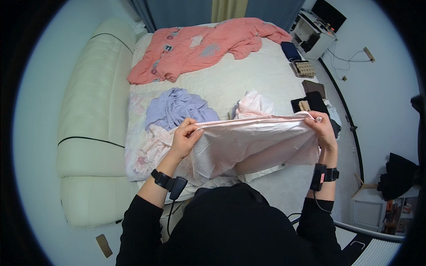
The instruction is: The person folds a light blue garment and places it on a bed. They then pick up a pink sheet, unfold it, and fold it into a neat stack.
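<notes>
A pale pink, thin sheet-like cloth (256,143) is stretched sideways between my two hands over the near edge of the bed. My left hand (187,137) pinches its upper left edge. My right hand (320,126) grips the upper right end, with a small bunched bit showing between the fingers. Part of the cloth runs down to the left over a floral cloth (141,163) on the bed. Just beyond the left hand lies a crumpled lavender cloth (179,108). Behind the stretched edge sits a crumpled pink and white cloth (254,104), partly hidden.
A coral quilt (206,50) lies across the far side of the bed. Folded clothes (304,68) and a black garment (316,101) line its right edge. A padded cream headboard (90,109) stands at the left. Further right are a white desk (314,33) and a low white cabinet (367,206).
</notes>
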`<control>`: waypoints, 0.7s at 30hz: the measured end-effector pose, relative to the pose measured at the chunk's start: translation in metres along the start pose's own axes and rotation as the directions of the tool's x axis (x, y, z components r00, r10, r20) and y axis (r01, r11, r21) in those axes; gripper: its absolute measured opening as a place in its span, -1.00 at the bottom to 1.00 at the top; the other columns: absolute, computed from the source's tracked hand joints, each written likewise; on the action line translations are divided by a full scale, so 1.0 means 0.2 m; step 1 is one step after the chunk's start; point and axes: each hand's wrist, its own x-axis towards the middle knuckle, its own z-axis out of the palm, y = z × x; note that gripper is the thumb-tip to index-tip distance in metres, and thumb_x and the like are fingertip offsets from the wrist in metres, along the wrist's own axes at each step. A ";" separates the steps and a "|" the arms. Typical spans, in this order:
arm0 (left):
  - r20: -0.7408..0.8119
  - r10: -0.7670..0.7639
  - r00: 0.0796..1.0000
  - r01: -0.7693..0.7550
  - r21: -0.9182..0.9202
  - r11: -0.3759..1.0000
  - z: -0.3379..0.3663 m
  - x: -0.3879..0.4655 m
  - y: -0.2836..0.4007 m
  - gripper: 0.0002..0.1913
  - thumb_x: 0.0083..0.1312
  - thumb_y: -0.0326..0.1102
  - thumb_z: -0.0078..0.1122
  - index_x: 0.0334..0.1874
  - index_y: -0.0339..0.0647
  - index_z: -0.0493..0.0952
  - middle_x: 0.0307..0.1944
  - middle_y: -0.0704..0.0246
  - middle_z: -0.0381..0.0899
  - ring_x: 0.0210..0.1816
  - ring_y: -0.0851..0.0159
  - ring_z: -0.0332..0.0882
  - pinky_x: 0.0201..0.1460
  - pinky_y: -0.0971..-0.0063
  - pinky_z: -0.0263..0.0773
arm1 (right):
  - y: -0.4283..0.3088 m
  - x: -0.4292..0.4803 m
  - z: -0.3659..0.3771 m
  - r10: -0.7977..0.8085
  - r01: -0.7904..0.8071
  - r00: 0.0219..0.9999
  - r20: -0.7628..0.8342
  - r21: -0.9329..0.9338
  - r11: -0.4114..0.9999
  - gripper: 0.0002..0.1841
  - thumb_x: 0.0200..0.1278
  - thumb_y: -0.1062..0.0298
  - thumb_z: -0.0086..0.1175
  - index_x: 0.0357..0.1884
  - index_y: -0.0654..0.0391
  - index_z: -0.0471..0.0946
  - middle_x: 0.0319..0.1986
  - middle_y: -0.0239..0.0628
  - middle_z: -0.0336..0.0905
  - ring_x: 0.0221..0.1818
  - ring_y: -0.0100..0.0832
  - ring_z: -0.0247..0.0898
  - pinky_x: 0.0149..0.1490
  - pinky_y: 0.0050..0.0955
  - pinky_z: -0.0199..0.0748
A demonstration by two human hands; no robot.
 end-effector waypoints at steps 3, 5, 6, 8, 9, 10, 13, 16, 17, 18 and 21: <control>-0.071 0.033 0.997 -0.034 -0.011 0.999 0.00 0.01 0.02 -0.86 0.21 -0.36 0.16 -0.41 -0.32 0.52 -0.33 0.41 0.35 -0.35 0.48 0.26 -0.34 0.65 0.18 | 0.02 0.00 0.00 -0.039 0.036 0.995 0.094 0.033 0.999 -0.70 -0.08 0.27 0.32 -0.34 0.27 0.61 -0.52 -0.47 0.52 -0.46 -0.65 0.33 -0.30 -0.66 0.26; -0.129 0.060 0.990 -0.063 -0.021 0.998 0.00 0.02 0.02 -0.85 0.22 -0.37 0.15 -0.43 -0.32 0.49 -0.34 0.40 0.35 -0.34 0.47 0.25 -0.33 0.64 0.18 | 0.03 0.01 0.00 -0.026 0.024 0.993 0.111 0.017 1.000 -0.71 -0.09 0.28 0.33 -0.34 0.26 0.61 -0.52 -0.47 0.52 -0.45 -0.65 0.34 -0.30 -0.67 0.25; -0.127 0.061 0.990 -0.063 -0.011 0.998 -0.01 0.03 0.03 -0.84 0.21 -0.37 0.16 -0.44 -0.32 0.47 -0.34 0.39 0.36 -0.35 0.46 0.26 -0.33 0.63 0.19 | 0.03 0.01 0.00 -0.042 0.043 0.988 0.150 -0.003 0.999 -0.71 -0.10 0.29 0.33 -0.34 0.25 0.61 -0.52 -0.47 0.52 -0.45 -0.65 0.34 -0.30 -0.68 0.25; -0.130 0.082 0.988 -0.081 0.011 0.997 -0.02 0.03 0.05 -0.82 0.18 -0.36 0.17 -0.48 -0.31 0.43 -0.34 0.38 0.36 -0.36 0.45 0.27 -0.33 0.61 0.20 | 0.03 0.02 -0.01 0.004 0.004 0.995 0.104 -0.076 0.997 -0.72 -0.07 0.29 0.32 -0.32 0.23 0.61 -0.49 -0.47 0.53 -0.44 -0.65 0.34 -0.29 -0.68 0.25; -0.099 0.087 0.991 -0.081 0.064 0.995 -0.02 0.02 0.06 -0.81 0.16 -0.36 0.19 -0.50 -0.31 0.41 -0.35 0.37 0.36 -0.37 0.44 0.27 -0.34 0.60 0.21 | 0.04 0.03 -0.01 -0.002 0.013 0.995 0.095 -0.113 0.994 -0.73 -0.05 0.29 0.31 -0.31 0.22 0.61 -0.48 -0.47 0.53 -0.44 -0.65 0.35 -0.28 -0.68 0.25; -0.075 0.106 0.991 -0.097 0.121 0.988 -0.02 0.01 0.07 -0.80 0.14 -0.36 0.21 -0.51 -0.31 0.40 -0.36 0.36 0.35 -0.38 0.44 0.28 -0.35 0.60 0.22 | 0.05 0.04 -0.01 -0.004 0.009 0.999 0.054 -0.080 0.997 -0.75 -0.02 0.29 0.29 -0.33 0.22 0.61 -0.50 -0.49 0.51 -0.46 -0.66 0.32 -0.30 -0.67 0.23; 0.023 0.089 0.996 -0.092 0.240 0.966 -0.03 -0.01 0.10 -0.80 0.07 -0.38 0.22 -0.54 -0.30 0.38 -0.38 0.34 0.35 -0.41 0.40 0.31 -0.38 0.58 0.25 | 0.08 0.06 -0.01 -0.060 0.059 0.997 -0.038 -0.024 0.998 -0.79 0.05 0.26 0.24 -0.41 0.21 0.58 -0.57 -0.56 0.42 -0.51 -0.69 0.22 -0.36 -0.66 0.15; 0.081 0.043 0.996 -0.066 0.301 0.951 -0.02 -0.03 0.11 -0.83 0.02 -0.43 0.20 -0.55 -0.31 0.38 -0.39 0.32 0.35 -0.42 0.36 0.35 -0.39 0.58 0.29 | 0.10 0.08 -0.01 -0.155 0.149 0.984 -0.084 -0.078 0.986 -0.73 0.13 0.19 0.18 -0.54 0.19 0.51 -0.65 -0.64 0.24 -0.56 -0.72 0.02 -0.44 -0.64 -0.04; 0.088 0.033 0.996 -0.059 0.307 0.950 -0.02 -0.03 0.11 -0.84 0.01 -0.45 0.18 -0.55 -0.32 0.38 -0.40 0.31 0.35 -0.42 0.35 0.36 -0.40 0.58 0.29 | 0.10 0.08 -0.01 -0.141 0.138 0.985 -0.095 -0.040 0.990 -0.73 0.14 0.18 0.17 -0.53 0.18 0.52 -0.65 -0.64 0.25 -0.56 -0.73 0.03 -0.44 -0.65 -0.04; 0.080 0.036 0.996 -0.059 0.297 0.953 0.00 -0.03 0.11 -0.90 0.01 -0.46 0.12 -0.50 -0.36 0.44 -0.38 0.28 0.37 -0.41 0.31 0.38 -0.37 0.54 0.31 | 0.10 0.08 -0.02 -0.135 0.134 0.985 -0.112 -0.014 0.991 -0.73 0.15 0.18 0.17 -0.53 0.17 0.52 -0.64 -0.63 0.26 -0.56 -0.73 0.03 -0.44 -0.65 -0.04; 0.081 0.144 0.986 -0.161 0.281 0.946 0.02 -0.05 0.08 -0.88 0.04 -0.46 0.07 -0.43 -0.39 0.50 -0.36 0.26 0.38 -0.39 0.28 0.38 -0.34 0.50 0.31 | 0.11 0.08 -0.03 -0.129 0.132 0.982 -0.136 0.017 0.991 -0.73 0.16 0.16 0.16 -0.53 0.15 0.52 -0.63 -0.64 0.27 -0.56 -0.74 0.03 -0.44 -0.66 -0.04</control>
